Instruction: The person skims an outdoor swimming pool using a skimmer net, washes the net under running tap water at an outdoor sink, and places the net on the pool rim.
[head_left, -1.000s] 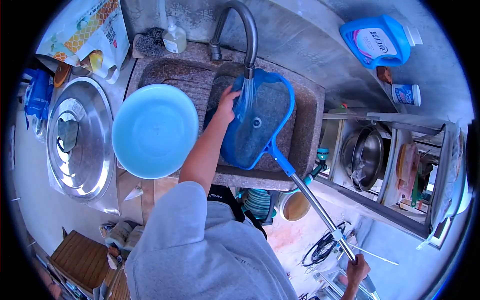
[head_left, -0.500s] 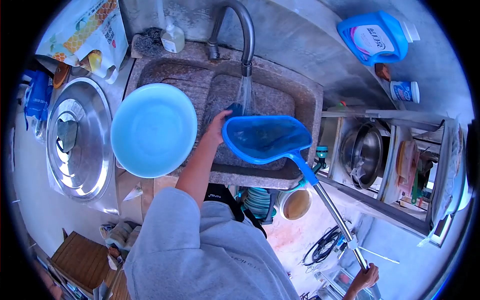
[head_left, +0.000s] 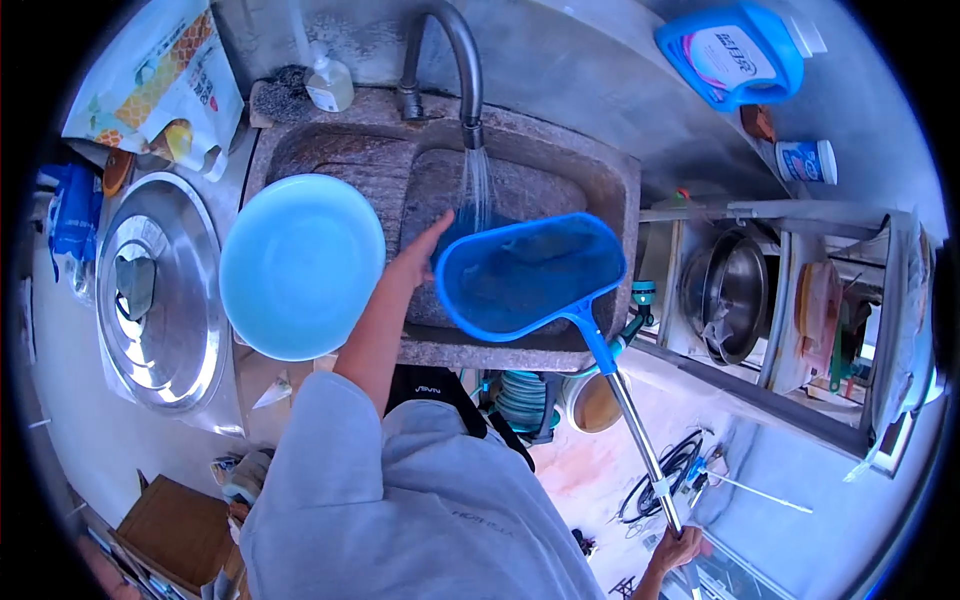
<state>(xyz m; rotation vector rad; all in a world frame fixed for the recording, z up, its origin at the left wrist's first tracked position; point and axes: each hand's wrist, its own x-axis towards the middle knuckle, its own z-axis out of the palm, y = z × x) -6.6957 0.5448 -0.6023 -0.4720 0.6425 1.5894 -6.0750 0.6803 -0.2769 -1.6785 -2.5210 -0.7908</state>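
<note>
"What does the right hand [head_left: 680, 547] hold?"
"It is wrapped around the metal pole [head_left: 641, 440] of the blue skimmer net [head_left: 530, 278]."
"And the left hand [head_left: 422, 256]?"
"Beside the net's left edge, fingers extended; I cannot tell whether it grips the net."
"Where is the net?"
"Over the stone sink [head_left: 500, 356], near the water [head_left: 477, 185] running from the faucet [head_left: 468, 70]."

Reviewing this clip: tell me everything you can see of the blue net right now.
The blue net has a rounded, plastic-looking rim, dark mesh, and a blue neck joined to a shiny, metal-looking pole. Its head is tilted over the stone-looking sink; the pole slants down to the right hand, which grips it. The left hand is at the rim's left side; contact is unclear.
</note>
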